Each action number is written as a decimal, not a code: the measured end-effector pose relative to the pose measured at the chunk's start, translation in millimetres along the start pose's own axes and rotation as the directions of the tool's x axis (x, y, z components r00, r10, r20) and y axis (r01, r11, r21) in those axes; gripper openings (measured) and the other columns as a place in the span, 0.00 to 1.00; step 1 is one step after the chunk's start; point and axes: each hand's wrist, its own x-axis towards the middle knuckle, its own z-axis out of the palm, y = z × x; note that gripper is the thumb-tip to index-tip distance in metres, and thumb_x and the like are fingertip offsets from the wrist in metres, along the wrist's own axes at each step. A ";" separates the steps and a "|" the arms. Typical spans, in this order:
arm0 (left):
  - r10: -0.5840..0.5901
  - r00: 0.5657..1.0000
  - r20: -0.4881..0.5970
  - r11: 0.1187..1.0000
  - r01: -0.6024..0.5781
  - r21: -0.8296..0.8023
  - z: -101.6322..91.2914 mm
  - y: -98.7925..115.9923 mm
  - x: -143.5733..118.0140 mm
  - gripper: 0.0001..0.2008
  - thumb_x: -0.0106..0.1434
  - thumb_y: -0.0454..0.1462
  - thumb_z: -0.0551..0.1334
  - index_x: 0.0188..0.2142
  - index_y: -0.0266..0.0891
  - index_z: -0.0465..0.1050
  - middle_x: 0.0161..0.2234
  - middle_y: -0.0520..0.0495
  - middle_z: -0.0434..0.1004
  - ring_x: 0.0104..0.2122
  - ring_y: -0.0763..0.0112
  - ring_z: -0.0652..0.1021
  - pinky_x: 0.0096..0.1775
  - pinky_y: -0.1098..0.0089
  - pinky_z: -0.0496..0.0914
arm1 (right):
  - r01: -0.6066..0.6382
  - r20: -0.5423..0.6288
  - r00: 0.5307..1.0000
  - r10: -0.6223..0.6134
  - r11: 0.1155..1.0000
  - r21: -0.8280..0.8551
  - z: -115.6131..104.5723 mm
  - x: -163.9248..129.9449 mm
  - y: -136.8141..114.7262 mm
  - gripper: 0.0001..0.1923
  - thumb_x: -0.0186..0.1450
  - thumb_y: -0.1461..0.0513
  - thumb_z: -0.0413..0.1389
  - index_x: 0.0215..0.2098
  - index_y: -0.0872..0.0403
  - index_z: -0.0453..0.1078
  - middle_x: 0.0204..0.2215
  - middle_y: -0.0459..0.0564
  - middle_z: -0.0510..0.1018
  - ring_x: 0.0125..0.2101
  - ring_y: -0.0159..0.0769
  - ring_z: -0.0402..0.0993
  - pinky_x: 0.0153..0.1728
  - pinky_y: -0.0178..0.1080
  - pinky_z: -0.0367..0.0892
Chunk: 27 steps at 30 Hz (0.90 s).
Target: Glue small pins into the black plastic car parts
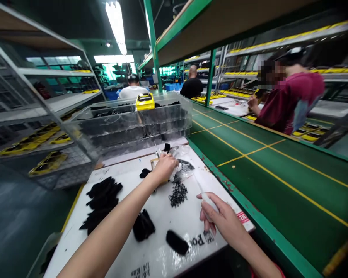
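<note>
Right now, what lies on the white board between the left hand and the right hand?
In the head view, a small heap of black screws lies between the left hand, on a clear plastic bag, and the right hand.

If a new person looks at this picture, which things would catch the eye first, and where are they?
Probably the two bare arms over the white worktable: the left hand rests on a crumpled clear plastic bag, and the right hand holds a slim white tool. Between them lies a small heap of dark screws, with black parts further left. A yellow piece sits on the clear trays behind.
</note>
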 end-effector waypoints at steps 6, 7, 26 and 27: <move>-0.060 0.996 0.067 0.996 0.064 -0.055 -1.4 14.9 -3.0 0.14 0.66 0.39 0.52 0.42 0.33 0.73 0.30 0.40 0.77 0.35 0.58 0.75 0.43 0.60 0.59 | 0.160 -0.024 0.980 -0.199 0.846 -0.508 1.4 -18.3 -1.3 0.17 0.67 0.51 0.46 0.49 0.51 0.63 0.25 0.44 0.76 0.25 0.34 0.73 0.30 0.36 0.69; -0.063 0.997 0.048 0.996 0.066 -0.066 -4.4 16.5 -4.0 0.15 0.66 0.40 0.52 0.45 0.33 0.71 0.33 0.39 0.77 0.37 0.57 0.75 0.43 0.60 0.60 | 0.205 -0.018 0.965 -0.261 0.798 -0.566 1.8 -19.3 0.6 0.16 0.68 0.52 0.47 0.49 0.51 0.63 0.28 0.45 0.77 0.27 0.34 0.74 0.32 0.37 0.69; -0.528 0.849 0.003 0.373 0.235 -0.898 -12.5 73.2 -149.7 0.08 0.61 0.39 0.61 0.36 0.40 0.77 0.36 0.47 0.78 0.38 0.69 0.75 0.42 0.69 0.67 | 0.446 0.126 0.846 -0.518 0.559 -0.698 21.9 -22.5 36.1 0.13 0.67 0.60 0.50 0.50 0.51 0.60 0.41 0.50 0.75 0.38 0.35 0.74 0.37 0.35 0.69; -0.563 0.825 0.041 0.303 0.252 -0.919 -7.8 76.7 -157.2 0.08 0.61 0.40 0.62 0.36 0.40 0.78 0.36 0.47 0.78 0.36 0.69 0.75 0.41 0.70 0.67 | 0.416 0.096 0.864 -0.495 0.591 -0.691 23.9 -22.5 38.4 0.12 0.67 0.59 0.50 0.49 0.51 0.61 0.40 0.49 0.76 0.37 0.35 0.75 0.36 0.35 0.69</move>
